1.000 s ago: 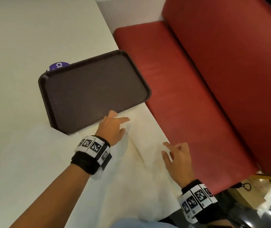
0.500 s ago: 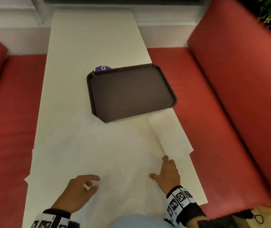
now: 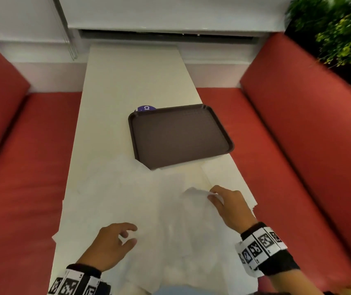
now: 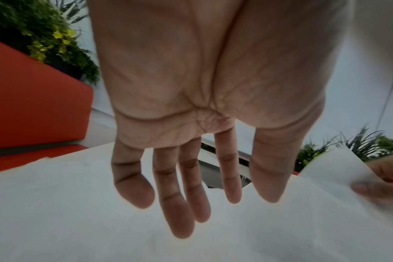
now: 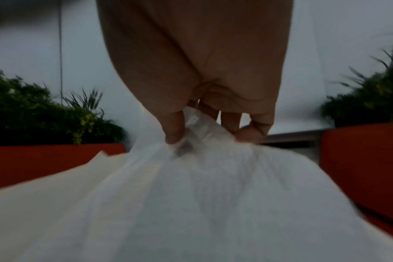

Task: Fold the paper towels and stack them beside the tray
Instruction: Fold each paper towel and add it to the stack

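A dark brown tray lies in the middle of the white table. White paper towels are spread flat over the near half of the table, and a folded one lies by the right edge just below the tray. My right hand pinches the far corner of the top paper towel and holds it lifted off the sheets beneath. My left hand hovers over the near left part of the towels with relaxed fingers, holding nothing.
Red bench seats run along both sides of the table. A purple round sticker peeks out behind the tray's far left corner. Green plants stand behind the right bench back. A white wall closes the far end.
The head view has swung back to take in the whole table. My right hand has moved forward and pinched up a towel corner. My left hand pulled back from the tray.
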Motion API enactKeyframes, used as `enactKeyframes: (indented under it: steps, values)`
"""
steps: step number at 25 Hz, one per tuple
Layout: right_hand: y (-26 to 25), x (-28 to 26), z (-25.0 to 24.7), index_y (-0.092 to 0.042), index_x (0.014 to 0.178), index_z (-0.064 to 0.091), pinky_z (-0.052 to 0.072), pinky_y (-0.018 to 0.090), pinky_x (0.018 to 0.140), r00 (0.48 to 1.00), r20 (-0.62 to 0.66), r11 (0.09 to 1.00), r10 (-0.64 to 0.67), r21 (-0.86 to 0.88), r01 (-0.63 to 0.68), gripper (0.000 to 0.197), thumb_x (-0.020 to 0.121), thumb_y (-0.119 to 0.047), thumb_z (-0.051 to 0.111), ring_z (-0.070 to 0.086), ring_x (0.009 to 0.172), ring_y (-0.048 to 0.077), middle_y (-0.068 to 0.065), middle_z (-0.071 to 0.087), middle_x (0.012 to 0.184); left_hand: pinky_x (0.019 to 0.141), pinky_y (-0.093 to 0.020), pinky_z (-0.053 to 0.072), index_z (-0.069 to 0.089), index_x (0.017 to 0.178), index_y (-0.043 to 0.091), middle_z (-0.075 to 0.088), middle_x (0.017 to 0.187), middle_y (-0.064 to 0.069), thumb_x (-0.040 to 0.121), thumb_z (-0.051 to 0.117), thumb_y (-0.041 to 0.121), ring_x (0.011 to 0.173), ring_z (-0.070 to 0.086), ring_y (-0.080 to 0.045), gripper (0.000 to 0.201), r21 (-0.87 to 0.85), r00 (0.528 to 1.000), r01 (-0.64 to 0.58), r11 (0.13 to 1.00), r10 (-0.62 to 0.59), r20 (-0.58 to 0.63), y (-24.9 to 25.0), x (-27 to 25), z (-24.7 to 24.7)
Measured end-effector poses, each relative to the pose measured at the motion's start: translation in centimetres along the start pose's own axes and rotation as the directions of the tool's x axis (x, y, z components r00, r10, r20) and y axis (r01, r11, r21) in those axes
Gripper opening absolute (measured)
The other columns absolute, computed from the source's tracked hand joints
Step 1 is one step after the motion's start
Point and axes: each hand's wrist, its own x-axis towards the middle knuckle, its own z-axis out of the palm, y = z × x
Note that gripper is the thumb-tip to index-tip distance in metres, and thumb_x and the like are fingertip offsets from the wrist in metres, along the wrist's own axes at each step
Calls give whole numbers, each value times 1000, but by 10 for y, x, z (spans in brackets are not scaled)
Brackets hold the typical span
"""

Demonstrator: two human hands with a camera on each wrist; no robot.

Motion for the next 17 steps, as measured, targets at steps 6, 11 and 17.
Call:
enactKeyframes:
  steps: [6, 11, 17]
  values:
    - [-56, 31, -84, -20, 93, 69, 48, 27, 70, 958, -109, 954, -267, 114, 278, 13, 94, -26, 57, 63, 75, 4, -9, 70, 82, 71, -10, 44, 50, 119, 43, 56, 107, 14, 72, 73, 45, 97, 56, -3, 52, -19, 976, -181, 983, 177, -129, 63, 16, -48]
    - [-105, 44, -130, -18, 89, 71, 41, 7, 59, 906, 78, 891, -416, 234, 389, 13, 93, -23, 60, 61, 67, -5, -19, 66, 73, 98, -31, 44, 46, 131, 37, 52, 125, 20, 61, 83, 39, 112, 51, 1, 78, -183, 908, -416, 891, 396, -137, 134, 29, -105]
    - [-118, 62, -165, -24, 104, 68, 52, 24, 72, 893, -112, 845, -436, 289, 449, 27, 83, -42, 65, 67, 81, 7, -9, 71, 89, 82, -44, 56, 71, 95, 3, 74, 93, -11, 70, 80, 20, 87, 70, -27, 32, -325, 881, -453, 830, 472, -26, 162, 39, -131]
